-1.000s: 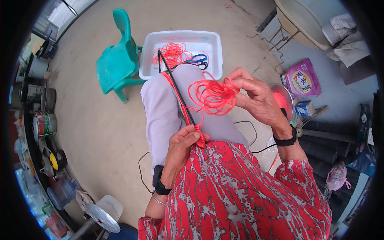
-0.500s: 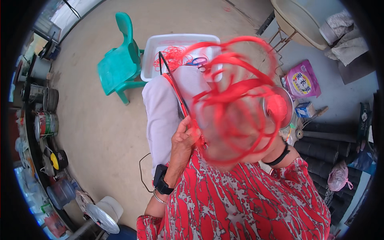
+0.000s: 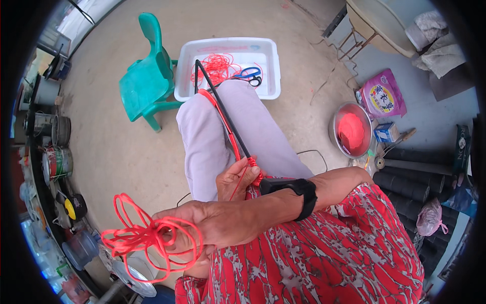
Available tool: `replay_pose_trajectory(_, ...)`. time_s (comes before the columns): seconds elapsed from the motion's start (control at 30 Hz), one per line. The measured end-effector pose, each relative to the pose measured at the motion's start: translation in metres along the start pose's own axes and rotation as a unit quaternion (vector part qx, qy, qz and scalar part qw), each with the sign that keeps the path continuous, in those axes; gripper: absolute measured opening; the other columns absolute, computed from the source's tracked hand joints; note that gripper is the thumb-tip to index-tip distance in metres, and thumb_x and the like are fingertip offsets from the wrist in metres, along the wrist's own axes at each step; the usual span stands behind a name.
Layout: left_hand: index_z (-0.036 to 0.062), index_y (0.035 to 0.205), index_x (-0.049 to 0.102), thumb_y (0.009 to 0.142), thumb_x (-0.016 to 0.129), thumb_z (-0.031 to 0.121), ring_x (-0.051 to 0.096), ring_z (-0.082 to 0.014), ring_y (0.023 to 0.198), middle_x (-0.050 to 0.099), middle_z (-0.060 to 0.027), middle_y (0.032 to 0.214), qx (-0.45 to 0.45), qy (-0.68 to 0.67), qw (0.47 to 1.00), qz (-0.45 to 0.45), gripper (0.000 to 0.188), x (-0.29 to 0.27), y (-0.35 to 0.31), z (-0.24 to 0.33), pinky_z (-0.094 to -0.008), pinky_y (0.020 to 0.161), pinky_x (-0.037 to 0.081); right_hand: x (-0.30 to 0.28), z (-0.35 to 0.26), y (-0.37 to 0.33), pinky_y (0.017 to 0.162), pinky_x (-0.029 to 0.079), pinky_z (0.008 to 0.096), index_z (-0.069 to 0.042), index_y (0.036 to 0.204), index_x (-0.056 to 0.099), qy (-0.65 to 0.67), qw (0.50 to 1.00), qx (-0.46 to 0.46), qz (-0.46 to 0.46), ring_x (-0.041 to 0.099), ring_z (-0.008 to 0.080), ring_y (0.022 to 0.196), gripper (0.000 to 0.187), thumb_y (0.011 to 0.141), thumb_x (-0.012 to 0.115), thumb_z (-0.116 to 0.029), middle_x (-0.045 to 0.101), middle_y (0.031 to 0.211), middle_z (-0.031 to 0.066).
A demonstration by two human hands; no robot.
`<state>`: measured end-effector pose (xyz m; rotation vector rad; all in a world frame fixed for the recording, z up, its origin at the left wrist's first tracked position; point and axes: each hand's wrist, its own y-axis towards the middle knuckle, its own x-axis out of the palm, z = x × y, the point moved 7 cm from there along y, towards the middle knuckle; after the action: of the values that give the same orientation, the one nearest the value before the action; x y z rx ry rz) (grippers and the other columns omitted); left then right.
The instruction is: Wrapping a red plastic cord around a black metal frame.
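Observation:
My right arm reaches across my body to the left. At its end my right hand (image 3: 207, 223) is closed round a loose looped bundle of red cord (image 3: 135, 238). My left hand (image 3: 232, 178), partly behind the right forearm, pinches a thin black frame (image 3: 224, 112) bent to a sharp angle at its far end. Red cord is coiled tightly round the frame's near end (image 3: 256, 175), beside my left fingertips. A strand of cord runs down from there toward my right hand. The frame slants over my lap, with another red length (image 3: 223, 114) along it.
A white plastic tub (image 3: 277, 76) beyond my knees holds tangled red cord (image 3: 218, 68) and blue-handled scissors (image 3: 249, 74). Left of it stands a green plastic chair (image 3: 147, 81). A metal bowl (image 3: 334, 133) with something red inside lies right, near a purple bag (image 3: 383, 96) and dark rolls (image 3: 405, 185).
My right hand has swung the bundle of cord from the right, over the frame, to the far left. My left hand keeps its hold on the frame.

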<state>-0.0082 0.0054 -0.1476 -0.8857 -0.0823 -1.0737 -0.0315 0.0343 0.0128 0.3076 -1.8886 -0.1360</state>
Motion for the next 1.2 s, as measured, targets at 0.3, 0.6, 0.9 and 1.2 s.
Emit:
replay_pose_trajectory(0.3, -0.0048, 0.113, 0.059, 0.090, 0.064, 0.010, 0.065, -0.0165, 0.073, 0.068, -0.0119, 0.083, 0.023, -0.078, 0.996, 0.031, 0.028, 0.007, -0.003, 0.010, -0.0273, 0.067, 0.053, -0.007, 0.011, 0.021, 0.049, 0.033, 0.0222, -0.010, 0.115, 0.053, 0.026, 0.999, 0.020, -0.022, 0.039, 0.0039, 0.054, 0.026, 0.096, 0.054, -0.028, 0.045, 0.072, -0.0063)
replay_pose_trajectory(0.6, -0.0035, 0.102, 0.060, 0.098, 0.051, 0.018, 0.064, -0.0165, 0.065, 0.066, -0.0114, 0.080, 0.086, -0.044, 0.991, 0.097, 0.024, -0.013, 0.002, 0.021, -0.0260, 0.061, 0.053, -0.061, -0.125, -0.024, 0.056, 0.044, 0.0211, -0.004, 0.114, 0.057, -0.422, 0.881, -0.119, 0.176, 0.049, 0.0036, 0.063, 0.023, 0.098, 0.049, -0.017, 0.053, 0.074, -0.0052)
replay_pose_trajectory(0.9, -0.0023, 0.098, 0.057, 0.100, 0.045, 0.019, 0.066, -0.0252, 0.062, 0.065, -0.0132, 0.076, 0.054, -0.062, 0.993, 0.082, 0.025, -0.015, 0.008, 0.020, -0.0313, 0.060, 0.056, -0.066, -0.185, -0.130, 0.074, 0.047, 0.0302, -0.002, 0.106, 0.064, -0.658, 0.705, 0.019, 0.266, 0.059, 0.0108, 0.082, 0.022, 0.088, 0.063, -0.015, 0.064, 0.087, 0.0037)
replay_pose_trajectory(1.2, -0.0035, 0.096, 0.063, 0.097, 0.053, 0.015, 0.063, -0.0137, 0.067, 0.067, -0.0110, 0.085, 0.091, -0.026, 0.985, 0.141, 0.021, -0.016, 0.004, 0.027, -0.0240, 0.063, 0.053, -0.088, -0.107, -0.141, 0.071, 0.033, 0.0351, -0.010, 0.066, 0.056, -0.937, 0.287, 0.167, 0.109, 0.050, 0.0208, 0.076, 0.011, 0.067, 0.065, -0.017, 0.050, 0.066, 0.0029)
